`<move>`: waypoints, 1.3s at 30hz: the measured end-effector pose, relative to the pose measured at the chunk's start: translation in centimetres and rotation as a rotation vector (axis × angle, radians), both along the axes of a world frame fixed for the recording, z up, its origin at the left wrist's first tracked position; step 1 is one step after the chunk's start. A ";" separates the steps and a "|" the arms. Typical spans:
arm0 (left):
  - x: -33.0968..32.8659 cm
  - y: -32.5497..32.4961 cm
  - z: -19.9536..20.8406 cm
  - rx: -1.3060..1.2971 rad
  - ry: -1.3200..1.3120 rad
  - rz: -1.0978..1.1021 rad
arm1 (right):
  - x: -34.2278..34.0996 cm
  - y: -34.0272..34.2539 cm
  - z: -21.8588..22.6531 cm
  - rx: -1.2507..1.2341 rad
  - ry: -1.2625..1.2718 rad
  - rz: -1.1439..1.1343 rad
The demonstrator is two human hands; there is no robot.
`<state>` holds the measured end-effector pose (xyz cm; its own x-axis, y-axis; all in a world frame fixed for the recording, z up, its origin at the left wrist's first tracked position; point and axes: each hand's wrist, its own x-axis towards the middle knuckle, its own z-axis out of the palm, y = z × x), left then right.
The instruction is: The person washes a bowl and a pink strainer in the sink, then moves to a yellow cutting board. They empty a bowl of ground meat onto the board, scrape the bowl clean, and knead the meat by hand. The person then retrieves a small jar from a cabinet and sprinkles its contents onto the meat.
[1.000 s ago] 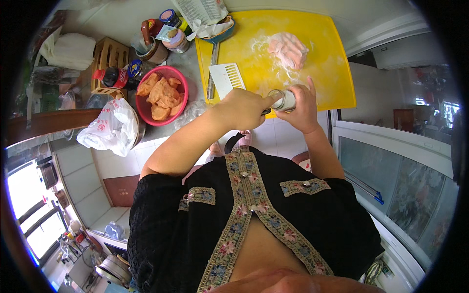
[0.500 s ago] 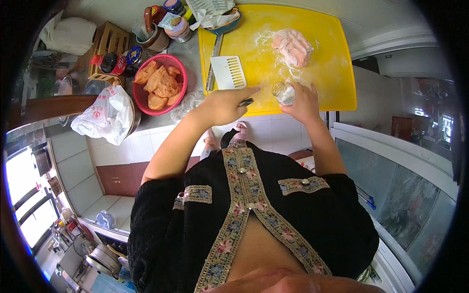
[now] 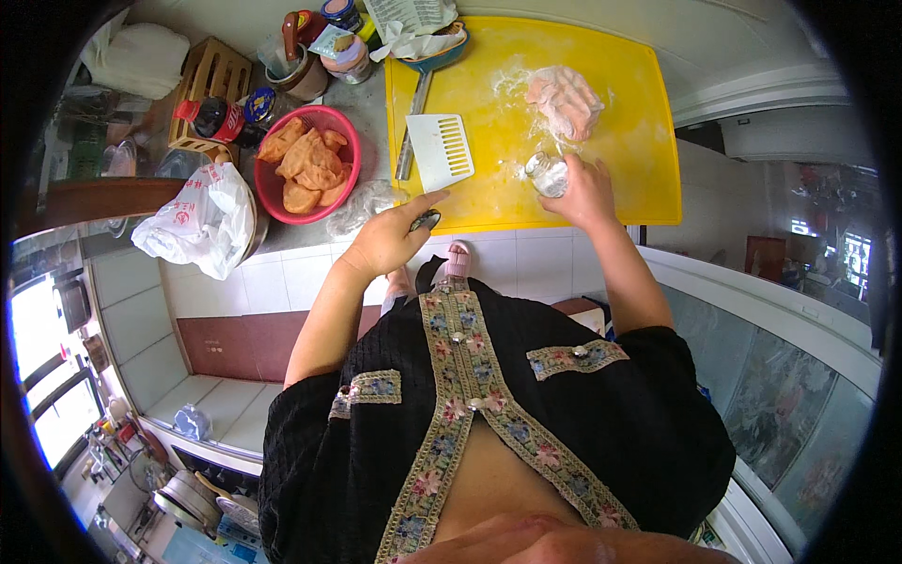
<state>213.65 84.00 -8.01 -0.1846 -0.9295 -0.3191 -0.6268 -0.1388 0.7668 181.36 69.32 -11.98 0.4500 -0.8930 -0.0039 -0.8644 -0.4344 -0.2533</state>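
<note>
My right hand [image 3: 588,195] is closed round a small clear glass jar [image 3: 548,177] with white powder inside. The jar is tilted low over the yellow board [image 3: 639,179], its mouth toward the far left, where a little powder lies. Beyond it rests a pinkish lump of dough [image 3: 566,101], dusted and ringed with white powder. In my left hand [image 3: 383,241], near the board's front left edge, is a small dark round lid [image 3: 426,221], partly hidden by the fingers. A white slotted scraper [image 3: 437,155] lies just beyond this hand.
Left of the board stands a pink bowl [image 3: 353,141] of orange-brown dough-like pieces, with crumpled clear plastic [image 3: 362,209] beside it. A metal ruler-like strip [image 3: 412,127] lies along the board's left side. Farther back are a blue dish [image 3: 437,58], jars and a dark bottle [image 3: 221,119].
My left hand has drawn back left and nearer to me with the lid. The jar in my right hand has tipped lower, and powder now shows at its mouth.
</note>
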 end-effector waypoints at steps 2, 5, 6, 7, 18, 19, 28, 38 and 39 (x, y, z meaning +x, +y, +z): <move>0.1 0.1 0.1 -0.008 0.057 0.019 | -0.2 -0.1 -0.6 0.005 0.009 -0.003; 0.1 0.4 0.5 0.053 0.115 0.057 | -0.6 -0.5 -2.1 -0.034 0.030 0.020; 0.0 0.7 0.4 0.051 0.102 0.060 | -1.1 0.1 -2.5 0.002 0.046 0.014; -0.1 0.7 0.3 0.041 0.091 0.071 | -1.4 0.4 -2.6 0.030 0.062 0.016; 0.6 0.7 0.2 0.040 0.200 0.135 | -1.1 0.4 -2.6 0.030 0.056 -0.018; 0.6 0.7 0.1 -0.009 0.193 0.138 | -1.5 0.9 -3.0 -0.009 0.017 -0.003; 1.0 0.4 -0.9 0.025 0.308 0.224 | -0.8 -0.1 -1.7 0.012 0.058 -0.016; 0.5 1.0 -1.3 -0.090 0.307 0.319 | -1.8 1.4 -2.3 -0.002 -0.127 -0.091; 0.3 1.0 -1.3 -0.076 0.364 0.341 | -2.0 1.6 -2.7 0.013 -0.251 -0.107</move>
<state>213.95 84.97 -9.28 0.0472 -0.9744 -0.2197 -0.2451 -0.2245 0.9431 179.38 70.88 -14.64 0.3418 -0.9360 0.0843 -0.8144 -0.3398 -0.4704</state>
